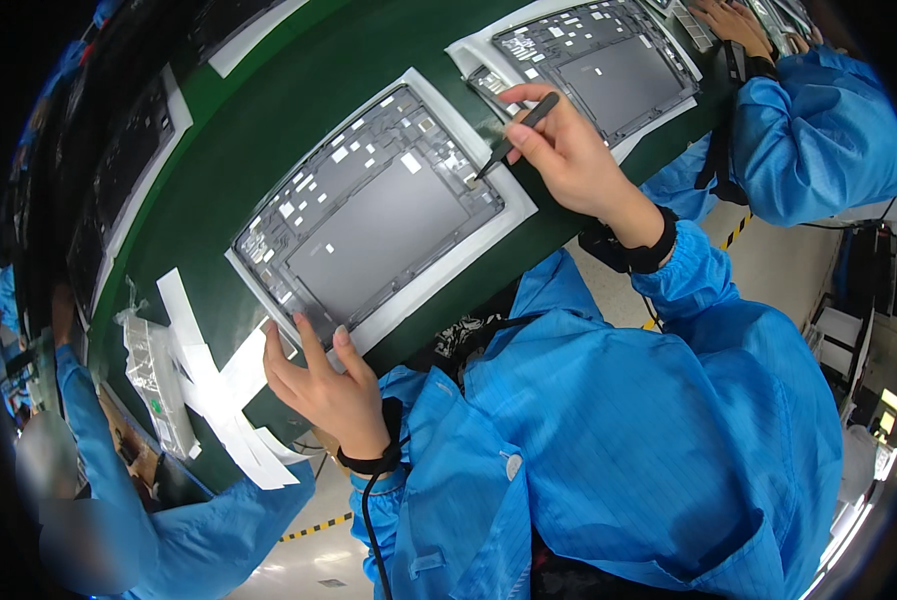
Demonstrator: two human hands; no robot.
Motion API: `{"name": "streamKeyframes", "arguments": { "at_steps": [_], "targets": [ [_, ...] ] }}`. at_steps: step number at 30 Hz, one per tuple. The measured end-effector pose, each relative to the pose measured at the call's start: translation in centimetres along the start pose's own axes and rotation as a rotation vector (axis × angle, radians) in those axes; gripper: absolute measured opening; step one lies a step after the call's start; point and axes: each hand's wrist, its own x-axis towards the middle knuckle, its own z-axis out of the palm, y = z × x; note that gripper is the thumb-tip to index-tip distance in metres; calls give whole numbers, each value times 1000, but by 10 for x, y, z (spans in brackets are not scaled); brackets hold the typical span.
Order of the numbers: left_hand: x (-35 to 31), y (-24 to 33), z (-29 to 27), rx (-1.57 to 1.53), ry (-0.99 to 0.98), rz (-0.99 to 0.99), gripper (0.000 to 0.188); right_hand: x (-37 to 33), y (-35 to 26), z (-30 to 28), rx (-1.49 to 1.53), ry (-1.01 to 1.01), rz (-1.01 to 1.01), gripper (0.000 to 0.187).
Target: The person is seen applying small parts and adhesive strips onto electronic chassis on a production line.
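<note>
A grey opened device back panel [368, 215], with small white stickers along its upper part, lies in a white foam tray [473, 245] on the green belt. My left hand [323, 385] rests on the tray's near left corner, fingers spread, touching the panel's edge. My right hand [568, 150] grips black tweezers [516, 135] like a pen. Their tip touches the panel's right edge. Both arms wear blue sleeves and black wrist straps.
A second grey panel in a white tray [598, 60] lies further right, near another person's blue-sleeved hand [733, 25]. White paper strips [218, 390] and a clear plastic bag [153, 380] lie at the left. More trays [133, 160] sit at the far left. Another blue sleeve [98, 470] shows at lower left.
</note>
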Motion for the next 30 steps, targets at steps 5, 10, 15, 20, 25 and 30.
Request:
{"name": "streamKeyframes", "arguments": {
  "at_steps": [5, 10, 15, 20, 25, 30],
  "targets": [
    [30, 63, 15, -411, -78, 164, 30, 1, 6, 0, -5, -3, 35, 33],
    [47, 92, 41, -460, -234, 264, 45, 4, -5, 0, -47, 10, -4, 32],
    [49, 92, 41, -448, -280, 281, 50, 4, -7, 1, -116, 9, -57, 26],
    [54, 91, 37, -427, -265, 287, 54, 4, -11, 6, -178, 24, -128, 23],
    [51, 107, 34, -337, -320, 264, 66, -4, -13, 17, -291, 198, -223, 17],
    [44, 129, 45, -292, -240, 275, 61, -10, -25, 21, -346, 168, -137, 14]
  ]
}}
